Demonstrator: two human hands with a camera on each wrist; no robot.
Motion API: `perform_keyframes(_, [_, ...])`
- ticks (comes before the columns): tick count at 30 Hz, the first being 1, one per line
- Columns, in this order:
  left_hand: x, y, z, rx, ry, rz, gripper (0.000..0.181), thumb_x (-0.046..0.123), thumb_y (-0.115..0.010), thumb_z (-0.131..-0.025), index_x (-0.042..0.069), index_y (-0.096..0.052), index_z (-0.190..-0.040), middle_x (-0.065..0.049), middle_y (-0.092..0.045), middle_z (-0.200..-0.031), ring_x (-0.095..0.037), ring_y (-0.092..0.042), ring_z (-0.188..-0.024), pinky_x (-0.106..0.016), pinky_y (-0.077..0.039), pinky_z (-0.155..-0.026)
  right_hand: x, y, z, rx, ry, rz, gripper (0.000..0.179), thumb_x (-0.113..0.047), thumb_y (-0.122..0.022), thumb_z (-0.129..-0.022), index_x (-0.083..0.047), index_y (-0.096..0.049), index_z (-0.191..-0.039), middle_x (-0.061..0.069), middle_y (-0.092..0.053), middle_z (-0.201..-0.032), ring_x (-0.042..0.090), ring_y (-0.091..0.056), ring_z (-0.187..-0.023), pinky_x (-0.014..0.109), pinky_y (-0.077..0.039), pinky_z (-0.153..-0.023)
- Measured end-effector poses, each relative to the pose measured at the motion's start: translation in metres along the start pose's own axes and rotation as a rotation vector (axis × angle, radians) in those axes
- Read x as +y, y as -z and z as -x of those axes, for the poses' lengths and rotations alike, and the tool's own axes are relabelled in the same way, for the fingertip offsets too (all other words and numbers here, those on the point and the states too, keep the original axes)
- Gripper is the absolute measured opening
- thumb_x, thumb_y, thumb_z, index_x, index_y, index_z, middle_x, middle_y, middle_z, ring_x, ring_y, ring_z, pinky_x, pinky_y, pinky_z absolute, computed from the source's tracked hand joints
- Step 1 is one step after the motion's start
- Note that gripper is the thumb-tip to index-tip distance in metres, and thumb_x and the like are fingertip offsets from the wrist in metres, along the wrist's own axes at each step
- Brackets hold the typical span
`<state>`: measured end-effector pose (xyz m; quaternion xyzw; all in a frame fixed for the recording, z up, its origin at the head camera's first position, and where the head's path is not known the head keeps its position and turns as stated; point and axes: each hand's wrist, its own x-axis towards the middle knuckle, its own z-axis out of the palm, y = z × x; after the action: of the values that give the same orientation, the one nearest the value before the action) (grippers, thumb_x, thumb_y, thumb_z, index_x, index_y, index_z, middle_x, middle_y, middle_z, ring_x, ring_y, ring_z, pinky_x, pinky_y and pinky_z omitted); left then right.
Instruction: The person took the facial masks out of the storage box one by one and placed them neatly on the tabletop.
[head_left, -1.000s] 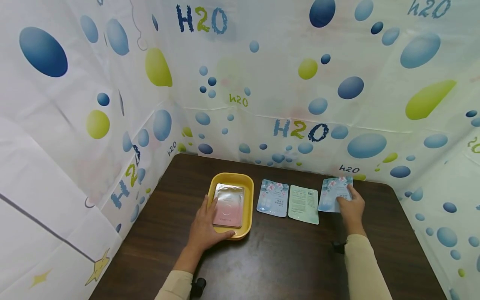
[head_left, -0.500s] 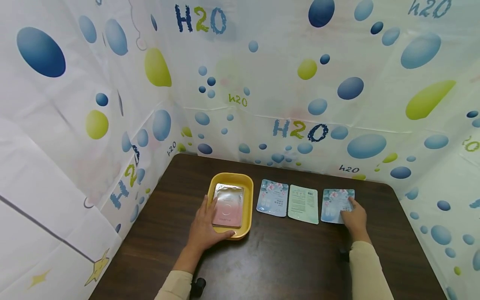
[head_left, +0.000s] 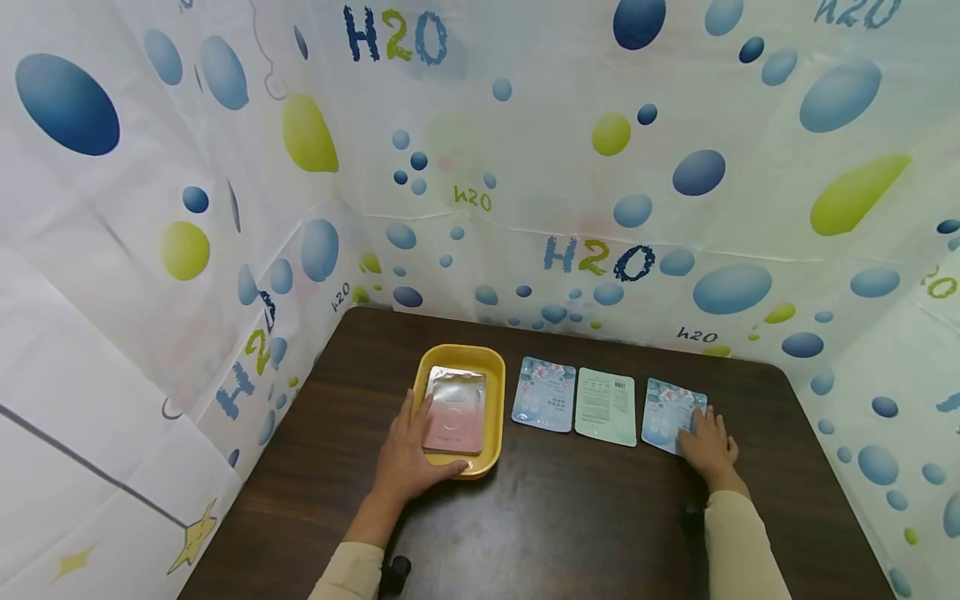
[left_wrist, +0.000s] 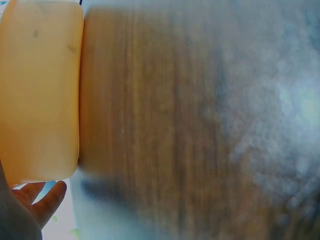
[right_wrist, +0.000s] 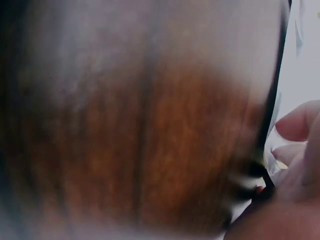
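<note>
Three packets (head_left: 606,408) lie right of the yellow tray (head_left: 496,417), probably spaced against overlap. The left grip (head_left: 408,458) spreads against the tray's rim, seemingly steadying it; the right grip (head_left: 707,447), relaxed, only touches the farthest packet (head_left: 663,421).

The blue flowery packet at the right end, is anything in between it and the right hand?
No, nothing visible is. In the head view, the right hand lies over the lower right edge of the blue packet; the green packet is to its left.

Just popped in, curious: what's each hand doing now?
Left hand: open, touching the yellow tray.
Right hand: on the rightmost blue packet; pinching or open, can't tell.
</note>
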<state>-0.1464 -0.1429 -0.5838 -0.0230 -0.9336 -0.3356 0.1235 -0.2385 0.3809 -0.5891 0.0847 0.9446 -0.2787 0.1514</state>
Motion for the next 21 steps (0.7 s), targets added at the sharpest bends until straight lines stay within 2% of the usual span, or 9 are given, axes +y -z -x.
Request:
perform_keyframes(4, [0.000, 0.000, 0.000, -0.005, 0.000, -0.001, 0.122, 0.068, -0.087, -0.060, 0.021, -0.035, -0.160, -0.017, -0.022, -0.169, -0.050, -0.042, -0.141, -0.071, -0.047, -0.098, 0.002, -0.003, 0.001, 0.000, 0.002, 0.007, 0.071, -0.017, -0.026, -0.098, 0.008, 0.000, -0.159, 0.031, 0.020, -0.163, 0.052, 0.018, -0.152, 0.073, 0.008, -0.116])
perform_keyframes(8, [0.000, -0.002, 0.003, -0.011, 0.009, 0.002, 0.122, 0.068, -0.087, -0.059, 0.022, -0.035, -0.160, -0.016, -0.022, -0.170, -0.050, -0.042, -0.141, -0.071, -0.046, -0.099, 0.002, -0.004, 0.006, 0.015, -0.014, -0.032, 0.071, -0.015, -0.027, -0.096, 0.006, 0.000, -0.159, 0.030, 0.021, -0.163, 0.050, 0.019, -0.153, 0.072, 0.009, -0.117])
perform_keyframes(13, [0.000, -0.006, 0.005, -0.016, -0.011, 0.000, 0.122, 0.067, -0.087, -0.060, 0.021, -0.035, -0.160, -0.017, -0.022, -0.169, -0.050, -0.042, -0.141, -0.070, -0.047, -0.098, 0.006, -0.004, 0.013, 0.038, -0.043, -0.074, 0.072, -0.013, -0.029, -0.095, 0.004, -0.003, -0.160, 0.028, 0.021, -0.163, 0.049, 0.019, -0.154, 0.071, 0.010, -0.117])
perform_keyframes(17, [-0.001, -0.004, 0.003, -0.012, -0.019, -0.004, 0.123, 0.066, -0.088, -0.060, 0.019, -0.034, -0.160, -0.018, -0.021, -0.169, -0.050, -0.042, -0.141, -0.069, -0.048, -0.099, 0.006, -0.008, 0.011, 0.051, -0.033, -0.066, 0.072, -0.013, -0.029, -0.095, 0.002, -0.005, -0.161, 0.028, 0.020, -0.164, 0.048, 0.018, -0.154, 0.071, 0.009, -0.117])
perform_keyframes(21, [-0.002, -0.002, -0.001, -0.017, 0.002, 0.006, 0.124, 0.067, -0.088, -0.059, 0.021, -0.033, -0.161, -0.015, -0.019, -0.171, -0.048, -0.040, -0.143, -0.070, -0.046, -0.101, 0.004, -0.011, 0.006, 0.057, -0.024, -0.060, 0.072, -0.014, -0.029, -0.095, 0.002, -0.006, -0.161, 0.028, 0.019, -0.165, 0.048, 0.018, -0.155, 0.071, 0.010, -0.117])
